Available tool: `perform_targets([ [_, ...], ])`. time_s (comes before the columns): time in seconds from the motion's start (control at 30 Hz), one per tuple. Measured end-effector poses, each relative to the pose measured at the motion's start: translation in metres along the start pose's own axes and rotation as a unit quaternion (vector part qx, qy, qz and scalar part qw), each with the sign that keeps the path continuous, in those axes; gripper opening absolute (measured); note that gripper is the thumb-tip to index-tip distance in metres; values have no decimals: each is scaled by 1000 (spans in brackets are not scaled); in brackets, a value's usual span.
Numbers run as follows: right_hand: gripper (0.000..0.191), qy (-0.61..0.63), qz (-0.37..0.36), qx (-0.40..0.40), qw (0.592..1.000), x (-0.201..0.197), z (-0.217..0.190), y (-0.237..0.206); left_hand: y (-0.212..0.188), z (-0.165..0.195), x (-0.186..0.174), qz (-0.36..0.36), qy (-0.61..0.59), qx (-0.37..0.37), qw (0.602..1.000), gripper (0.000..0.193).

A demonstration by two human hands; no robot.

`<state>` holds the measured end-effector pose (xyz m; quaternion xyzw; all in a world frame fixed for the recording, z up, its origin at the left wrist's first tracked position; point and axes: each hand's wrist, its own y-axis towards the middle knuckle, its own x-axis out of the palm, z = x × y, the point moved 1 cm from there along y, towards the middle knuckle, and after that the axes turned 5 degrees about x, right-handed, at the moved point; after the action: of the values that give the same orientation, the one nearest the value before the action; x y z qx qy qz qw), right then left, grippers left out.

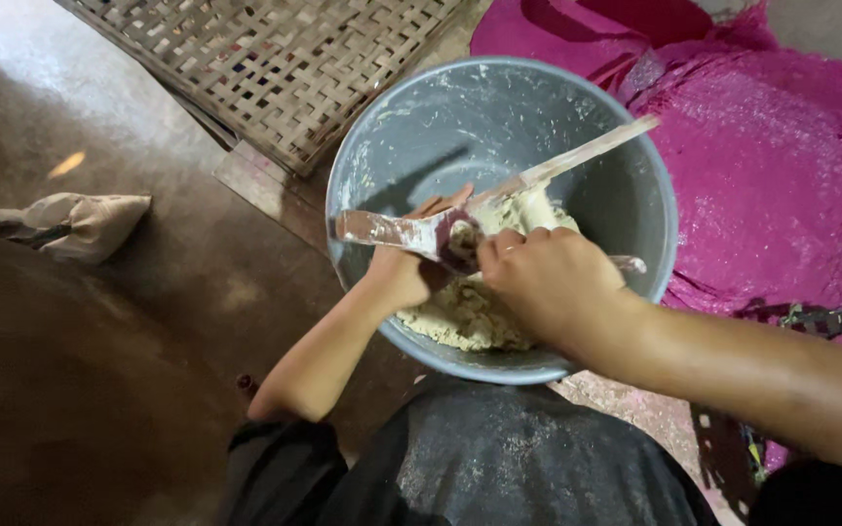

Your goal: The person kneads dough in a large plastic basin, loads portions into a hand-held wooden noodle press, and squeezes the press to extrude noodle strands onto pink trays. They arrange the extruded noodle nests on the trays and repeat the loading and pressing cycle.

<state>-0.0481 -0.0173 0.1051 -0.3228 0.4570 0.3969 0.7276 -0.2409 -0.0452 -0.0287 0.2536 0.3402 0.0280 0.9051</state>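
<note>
Mid-frame, our left hand [403,273] grips the spatula [392,231]; right hand [548,282] pinches dough [470,317] off it; clumps may drop outside the bowl [363,156].

Quick headcount: one round grey metal bowl [577,127], holding one lump of pale cream dough [465,317]. One long flat wooden paddle smeared with flour [592,151] across it, plus one flat dough-coated scraper blade [382,229]. Two bare hands in there, left hand [403,273] and right hand [548,282]. One woven bamboo tray [275,58] up top, one crumpled beige cloth bag [75,224] off left, and one magenta cloth dusted with flour [762,156].
</note>
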Motion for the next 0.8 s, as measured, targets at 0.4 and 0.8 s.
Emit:
perform_targets([
  [0.4, 56, 461, 214, 129, 852, 66, 13, -5, 2, -24, -8, 209, 314, 36, 925, 52],
  [0.8, 48, 536, 15, 65, 842, 116, 15, -9, -13, -82, -31, 269, -356, -258, 857, 31],
])
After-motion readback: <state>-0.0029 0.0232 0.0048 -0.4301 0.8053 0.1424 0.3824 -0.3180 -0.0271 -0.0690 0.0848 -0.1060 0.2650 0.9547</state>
